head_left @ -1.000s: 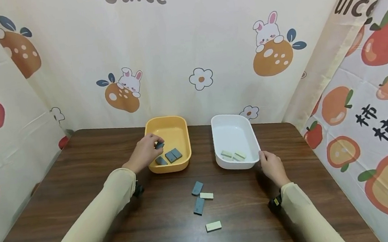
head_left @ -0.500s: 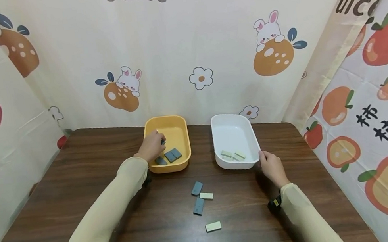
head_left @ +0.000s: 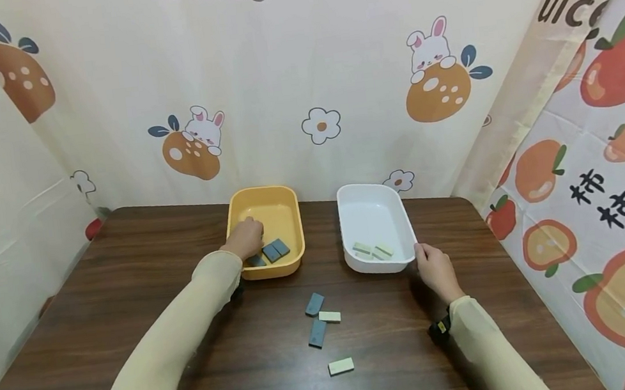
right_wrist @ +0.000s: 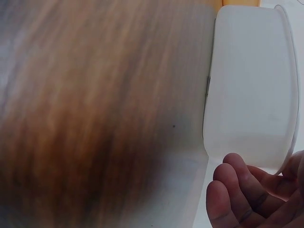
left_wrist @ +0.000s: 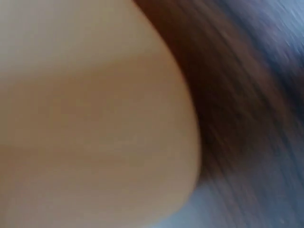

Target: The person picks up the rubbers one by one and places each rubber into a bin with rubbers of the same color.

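Note:
My left hand reaches down inside the yellow bin; its fingertips are hidden, so whether it still holds a blue-grey tile is unseen. Just right of it, two blue-grey tiles lie side by side, and another tile sits partly under the hand. With thumb and fingers, my right hand grips the near right corner of the white bin by its rim. That grip also shows in the right wrist view, fingers beneath the rim. Several pale green tiles lie in the white bin.
Between me and the bins, two blue-grey tiles and a pale green tile lie close together on the brown table. Another pale green tile lies nearer. A printed curtain hangs behind. Blurred bin wall fills the left wrist view.
My left hand, with a blue-grey tile visible in its fingers earlier, has moved right and down into the yellow bin; that tile is now out of sight. The right hand keeps its grip.

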Tool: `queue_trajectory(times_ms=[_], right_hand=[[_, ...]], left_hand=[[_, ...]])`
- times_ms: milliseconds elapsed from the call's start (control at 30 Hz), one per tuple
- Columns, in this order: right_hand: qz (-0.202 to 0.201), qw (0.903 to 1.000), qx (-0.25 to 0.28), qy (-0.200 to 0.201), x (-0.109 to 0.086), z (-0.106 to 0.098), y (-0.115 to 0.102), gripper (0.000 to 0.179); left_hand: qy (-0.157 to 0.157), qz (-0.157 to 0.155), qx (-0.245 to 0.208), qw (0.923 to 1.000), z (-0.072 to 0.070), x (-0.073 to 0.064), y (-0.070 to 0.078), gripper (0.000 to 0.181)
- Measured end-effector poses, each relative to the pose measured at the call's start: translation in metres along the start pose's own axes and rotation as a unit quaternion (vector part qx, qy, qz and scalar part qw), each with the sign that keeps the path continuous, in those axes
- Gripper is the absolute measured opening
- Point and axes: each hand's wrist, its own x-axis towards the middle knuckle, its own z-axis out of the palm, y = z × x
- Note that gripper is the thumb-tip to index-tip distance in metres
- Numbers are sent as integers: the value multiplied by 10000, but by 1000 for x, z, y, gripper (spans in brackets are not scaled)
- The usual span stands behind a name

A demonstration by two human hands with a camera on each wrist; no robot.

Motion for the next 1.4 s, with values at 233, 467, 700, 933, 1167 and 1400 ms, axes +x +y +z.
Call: queue_trajectory(times_ms=[233, 467, 700, 933, 1167, 1400], right_hand=[[-31, 10000, -15, 21, 0, 2, 0, 45], [24, 10000, 7, -54, 0, 1, 2, 46], [56, 10000, 31, -51, 0, 1, 2, 47], [65, 9999, 73, -56, 0, 0, 0, 47], [70, 9999, 107, -101, 0, 0, 1, 47], [-4, 9999, 121, 50, 1, 2, 1, 45]], left_hand=[[486, -103, -616, 9969, -15, -19, 4, 30], [855, -216, -945, 9916, -24, -40, -2, 31], [1015, -396, -1000, 9890, -32, -51, -10, 33], [1032, -765, -943, 9872, -39, -61, -15, 43], [968, -961, -970, 9859, -35, -73, -20, 47], [1053, -1105, -1116, 9820, -25, -83, -19, 48]])
